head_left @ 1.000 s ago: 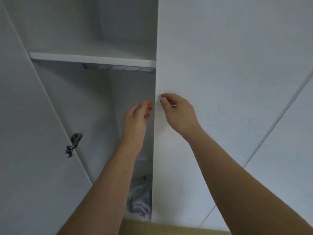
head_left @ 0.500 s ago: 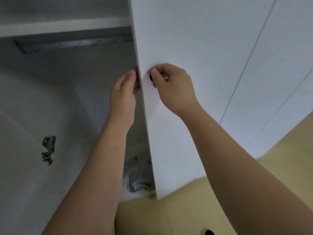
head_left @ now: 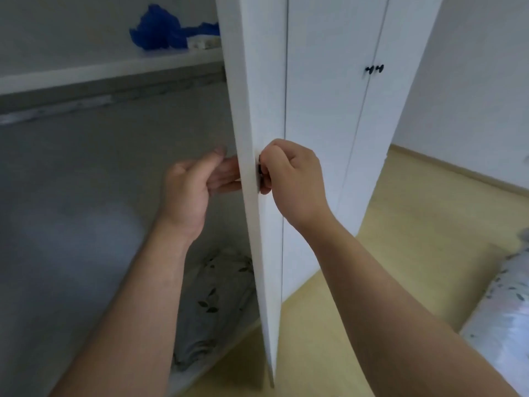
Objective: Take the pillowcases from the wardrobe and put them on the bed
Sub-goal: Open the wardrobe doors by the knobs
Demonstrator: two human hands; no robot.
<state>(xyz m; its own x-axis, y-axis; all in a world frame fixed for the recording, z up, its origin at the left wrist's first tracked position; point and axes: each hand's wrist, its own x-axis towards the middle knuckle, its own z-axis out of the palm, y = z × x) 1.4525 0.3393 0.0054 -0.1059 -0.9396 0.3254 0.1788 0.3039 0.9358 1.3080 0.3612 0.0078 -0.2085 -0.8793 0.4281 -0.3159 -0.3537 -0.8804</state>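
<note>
The white wardrobe door (head_left: 259,81) stands nearly edge-on to me, swung wide. My right hand (head_left: 292,179) is shut on its small black knob (head_left: 260,171). My left hand (head_left: 197,184) reaches inside the wardrobe behind the door, fingers loosely apart and touching the door's inner face; it holds nothing. On the wardrobe floor lies a pile of grey pillowcases with a dark leaf print (head_left: 214,305), below my left forearm and partly hidden by the door.
An upper shelf (head_left: 114,70) carries a crumpled blue cloth (head_left: 160,30) and a small white item. More shut wardrobe doors with black knobs (head_left: 374,69) stand to the right. Yellow floor (head_left: 415,224) lies below. The bed's leaf-print bedding (head_left: 509,305) shows at the right edge.
The door has swung further open under my right hand. My view has dropped and turned right, bringing the shelf's blue cloth, the pillowcases and the bed edge into sight.
</note>
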